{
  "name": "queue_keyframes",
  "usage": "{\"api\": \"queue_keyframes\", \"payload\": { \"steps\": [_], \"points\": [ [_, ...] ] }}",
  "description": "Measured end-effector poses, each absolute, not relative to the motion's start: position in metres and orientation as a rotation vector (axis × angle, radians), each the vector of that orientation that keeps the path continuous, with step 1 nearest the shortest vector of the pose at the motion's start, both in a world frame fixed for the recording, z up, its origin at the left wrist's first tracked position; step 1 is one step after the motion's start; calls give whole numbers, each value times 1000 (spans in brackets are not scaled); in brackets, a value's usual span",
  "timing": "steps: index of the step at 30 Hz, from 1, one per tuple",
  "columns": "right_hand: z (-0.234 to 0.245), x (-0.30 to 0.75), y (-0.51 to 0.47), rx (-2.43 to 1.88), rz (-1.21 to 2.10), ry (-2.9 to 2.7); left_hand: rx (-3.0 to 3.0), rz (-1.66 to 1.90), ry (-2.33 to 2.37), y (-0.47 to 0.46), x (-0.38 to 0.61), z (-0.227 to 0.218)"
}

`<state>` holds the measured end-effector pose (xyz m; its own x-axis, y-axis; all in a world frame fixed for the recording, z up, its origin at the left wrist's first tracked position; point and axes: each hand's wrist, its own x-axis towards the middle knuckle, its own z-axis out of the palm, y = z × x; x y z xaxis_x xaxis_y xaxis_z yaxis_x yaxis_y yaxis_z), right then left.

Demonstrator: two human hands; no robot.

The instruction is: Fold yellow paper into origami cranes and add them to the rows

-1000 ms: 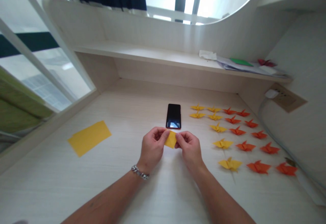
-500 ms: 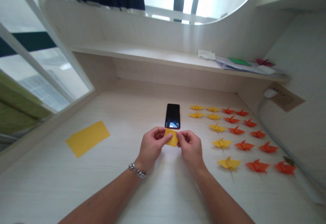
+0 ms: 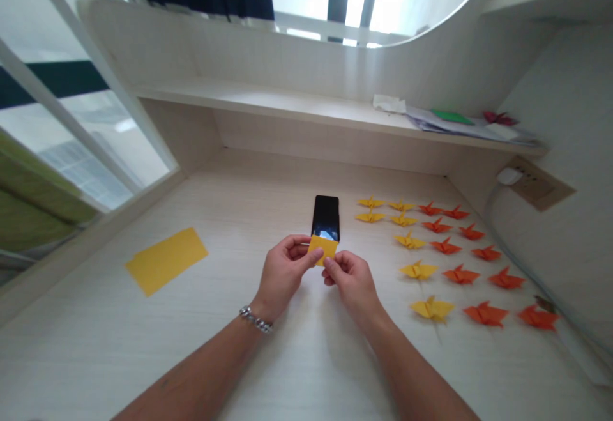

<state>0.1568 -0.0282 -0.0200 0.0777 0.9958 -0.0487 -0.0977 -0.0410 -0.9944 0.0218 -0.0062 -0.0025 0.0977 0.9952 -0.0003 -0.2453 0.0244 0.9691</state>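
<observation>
A small folded piece of yellow paper [image 3: 324, 248] is held above the desk between both hands. My left hand [image 3: 283, 272], with a metal bracelet at the wrist, pinches its left side. My right hand [image 3: 348, 282] pinches its lower right edge from below. Just behind the paper lies a black phone [image 3: 326, 215], screen up, its near end partly covered by the paper.
Rows of yellow paper cranes [image 3: 417, 270] and orange paper cranes [image 3: 460, 274] cover the desk's right side. A flat yellow sheet [image 3: 166, 259] lies at the left. A shelf [image 3: 297, 105] behind holds papers [image 3: 454, 124]. A wall socket [image 3: 529, 181] with a cable sits at the right.
The folded paper has been raised and turned a little, now overlapping the phone's near end. My right hand has slid lower and leftward under it.
</observation>
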Motion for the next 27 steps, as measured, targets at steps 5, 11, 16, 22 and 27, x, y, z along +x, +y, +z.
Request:
{"api": "queue_keyframes", "payload": {
  "steps": [5,11,16,22,27],
  "points": [
    [-18,160,-28,-1221,1156,-1101,1168,1079,929,-9,23,0],
    [-18,162,-28,-1278,1125,-1151,1144,1094,927,-8,22,-2],
    [-16,164,-28,-1298,1124,-1145,1081,1147,965,-5,19,-1],
    [-14,170,-28,-1263,1146,-1119,996,1368,987,5,8,0],
    [-14,169,-31,-1284,1228,-1218,1067,1100,871,-1,12,-1]
  ]
}}
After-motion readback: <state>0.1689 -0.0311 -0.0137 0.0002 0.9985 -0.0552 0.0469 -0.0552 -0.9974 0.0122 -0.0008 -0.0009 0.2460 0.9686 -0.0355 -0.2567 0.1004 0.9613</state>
